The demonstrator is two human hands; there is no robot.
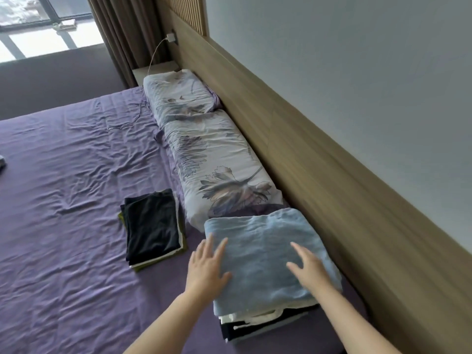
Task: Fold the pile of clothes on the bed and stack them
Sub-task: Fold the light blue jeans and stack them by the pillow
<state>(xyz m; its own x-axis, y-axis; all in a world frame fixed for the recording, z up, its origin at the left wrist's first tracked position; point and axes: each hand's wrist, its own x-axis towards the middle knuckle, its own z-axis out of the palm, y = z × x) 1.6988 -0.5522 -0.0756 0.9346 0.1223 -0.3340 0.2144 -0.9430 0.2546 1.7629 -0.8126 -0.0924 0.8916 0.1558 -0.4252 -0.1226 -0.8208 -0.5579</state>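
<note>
- The blue towel (268, 254) tops a stack (258, 325) of folded clothes near the headboard (319, 159), just below the pillows (217, 159).
- Left hand (207, 267) and right hand (310, 269) lie flat on it, fingers straight, grasping nothing.
- To do it well, I'd press evenly and square the towel's edges with the layers beneath.
- A second stack (152, 228), black on top, sits just left on the sheet (63, 200).
- No writing or labels can be read.

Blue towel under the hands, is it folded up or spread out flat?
Folded. The blue towel is a thick neat rectangle atop a stack, with both open hands, left hand and right hand, resting on it.
</note>
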